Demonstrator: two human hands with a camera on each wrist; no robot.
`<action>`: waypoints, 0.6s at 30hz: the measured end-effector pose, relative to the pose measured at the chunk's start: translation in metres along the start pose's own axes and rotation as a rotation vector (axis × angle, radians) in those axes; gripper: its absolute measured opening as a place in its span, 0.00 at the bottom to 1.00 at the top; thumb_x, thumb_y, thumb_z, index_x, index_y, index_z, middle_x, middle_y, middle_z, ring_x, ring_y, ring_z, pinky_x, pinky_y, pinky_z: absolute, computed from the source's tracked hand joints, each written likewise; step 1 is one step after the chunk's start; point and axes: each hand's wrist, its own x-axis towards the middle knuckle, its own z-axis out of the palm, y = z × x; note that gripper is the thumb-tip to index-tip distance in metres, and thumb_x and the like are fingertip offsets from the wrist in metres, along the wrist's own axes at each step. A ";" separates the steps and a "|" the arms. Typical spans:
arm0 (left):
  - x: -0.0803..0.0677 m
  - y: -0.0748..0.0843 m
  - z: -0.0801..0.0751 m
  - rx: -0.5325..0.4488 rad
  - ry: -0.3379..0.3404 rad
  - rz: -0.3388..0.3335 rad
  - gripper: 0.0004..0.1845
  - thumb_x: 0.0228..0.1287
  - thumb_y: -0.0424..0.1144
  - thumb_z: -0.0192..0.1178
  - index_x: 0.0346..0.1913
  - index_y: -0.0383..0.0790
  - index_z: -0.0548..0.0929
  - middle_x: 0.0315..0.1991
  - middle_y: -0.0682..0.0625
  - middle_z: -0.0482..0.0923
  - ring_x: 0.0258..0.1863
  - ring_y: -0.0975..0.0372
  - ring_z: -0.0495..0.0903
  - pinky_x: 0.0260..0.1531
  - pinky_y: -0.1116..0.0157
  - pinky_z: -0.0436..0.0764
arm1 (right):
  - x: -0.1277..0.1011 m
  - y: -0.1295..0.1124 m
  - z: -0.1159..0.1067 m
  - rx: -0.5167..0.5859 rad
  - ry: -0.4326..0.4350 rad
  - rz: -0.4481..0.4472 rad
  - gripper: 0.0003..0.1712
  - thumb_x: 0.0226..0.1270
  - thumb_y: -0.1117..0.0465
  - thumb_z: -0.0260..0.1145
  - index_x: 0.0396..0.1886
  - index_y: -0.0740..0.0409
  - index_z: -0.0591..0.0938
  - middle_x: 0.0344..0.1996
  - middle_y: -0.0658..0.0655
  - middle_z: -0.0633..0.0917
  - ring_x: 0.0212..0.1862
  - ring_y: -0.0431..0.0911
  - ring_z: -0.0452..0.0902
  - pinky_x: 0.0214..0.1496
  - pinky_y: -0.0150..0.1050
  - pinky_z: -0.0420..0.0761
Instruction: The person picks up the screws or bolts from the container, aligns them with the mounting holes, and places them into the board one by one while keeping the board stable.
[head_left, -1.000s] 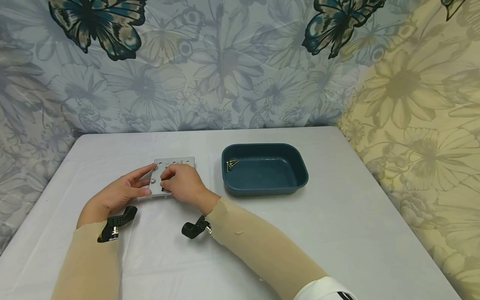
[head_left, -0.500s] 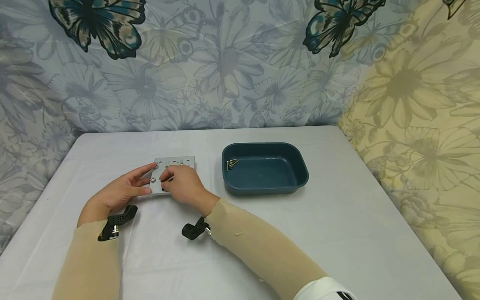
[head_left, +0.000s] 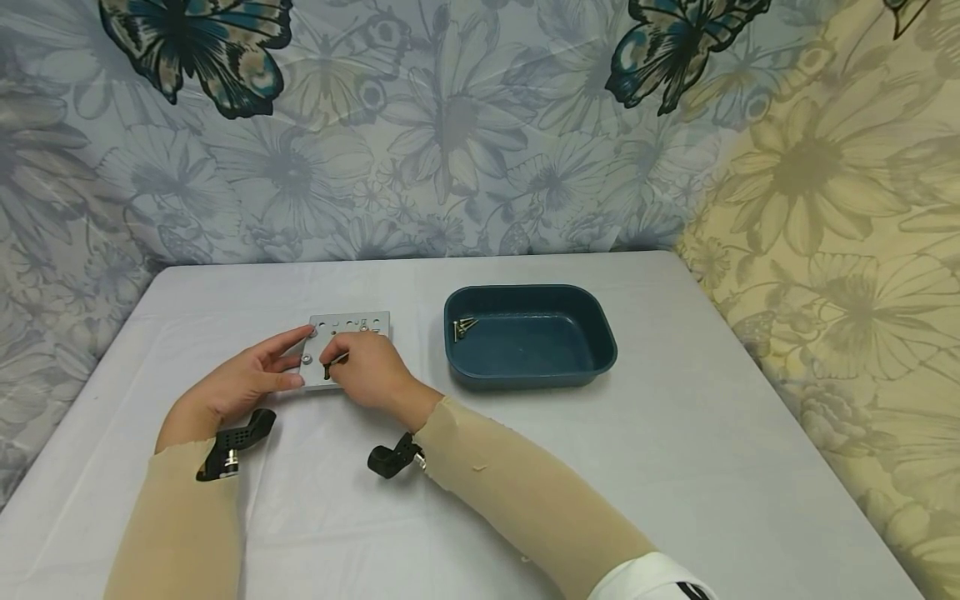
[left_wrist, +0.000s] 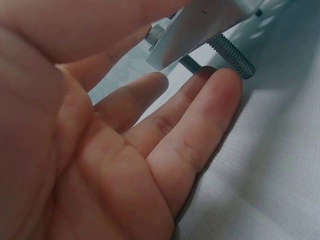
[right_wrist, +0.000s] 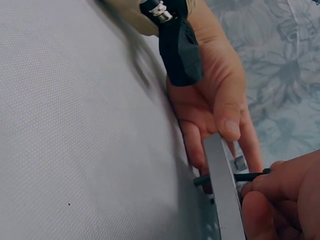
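A small grey metal plate (head_left: 352, 327) with a row of holes lies on the white table. My left hand (head_left: 251, 377) holds its left edge, thumb on top and fingers (left_wrist: 200, 105) underneath. Threaded bolt ends (left_wrist: 234, 53) stick down through the plate (left_wrist: 205, 25) just above those fingers. A bolt head (head_left: 306, 360) sits on the plate near my thumb. My right hand (head_left: 367, 367) rests on the plate and pinches a thin black hex key (head_left: 334, 362). From the right wrist, the key (right_wrist: 250, 176) points at the plate's edge (right_wrist: 225, 195).
A dark blue tray (head_left: 592, 367) stands right of the plate with a few screws (head_left: 462, 327) in its far left corner. Black camera mounts (head_left: 390, 459) sit on both wrists. A flowered cloth hangs behind the table.
My right hand has shifted slightly and turned, so the hex key now shows more beside the fingers. The left hand and plate have stayed put.
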 end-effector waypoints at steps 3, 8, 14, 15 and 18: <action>0.000 0.000 0.000 -0.004 0.000 0.000 0.44 0.68 0.30 0.63 0.81 0.44 0.50 0.79 0.39 0.43 0.74 0.41 0.47 0.52 0.72 0.73 | 0.000 0.000 -0.001 0.001 -0.010 -0.007 0.09 0.68 0.66 0.66 0.42 0.51 0.89 0.35 0.39 0.85 0.37 0.29 0.76 0.37 0.22 0.72; 0.001 0.000 0.000 -0.014 -0.007 -0.001 0.44 0.68 0.29 0.62 0.81 0.44 0.50 0.78 0.38 0.45 0.74 0.41 0.48 0.53 0.71 0.73 | -0.001 0.000 -0.003 0.006 -0.029 -0.013 0.10 0.67 0.67 0.66 0.42 0.51 0.89 0.33 0.39 0.85 0.35 0.28 0.75 0.37 0.23 0.71; 0.001 0.000 -0.001 -0.011 -0.005 -0.004 0.45 0.68 0.31 0.64 0.81 0.43 0.50 0.78 0.38 0.45 0.74 0.41 0.49 0.52 0.72 0.73 | -0.003 0.001 -0.005 0.066 -0.026 0.000 0.11 0.68 0.67 0.65 0.43 0.51 0.89 0.33 0.38 0.84 0.36 0.30 0.75 0.37 0.25 0.73; 0.001 0.000 -0.001 -0.010 -0.005 -0.007 0.45 0.68 0.31 0.64 0.81 0.44 0.50 0.78 0.38 0.45 0.74 0.42 0.50 0.52 0.71 0.73 | -0.005 0.002 -0.006 0.109 -0.014 -0.001 0.11 0.68 0.67 0.64 0.43 0.52 0.89 0.33 0.39 0.84 0.36 0.31 0.75 0.37 0.26 0.73; 0.000 0.000 0.000 -0.007 -0.007 -0.015 0.46 0.68 0.31 0.64 0.81 0.45 0.49 0.77 0.36 0.47 0.72 0.49 0.58 0.52 0.70 0.74 | -0.009 0.006 -0.011 0.380 0.043 0.004 0.10 0.68 0.68 0.64 0.44 0.56 0.89 0.34 0.42 0.85 0.36 0.37 0.80 0.37 0.31 0.79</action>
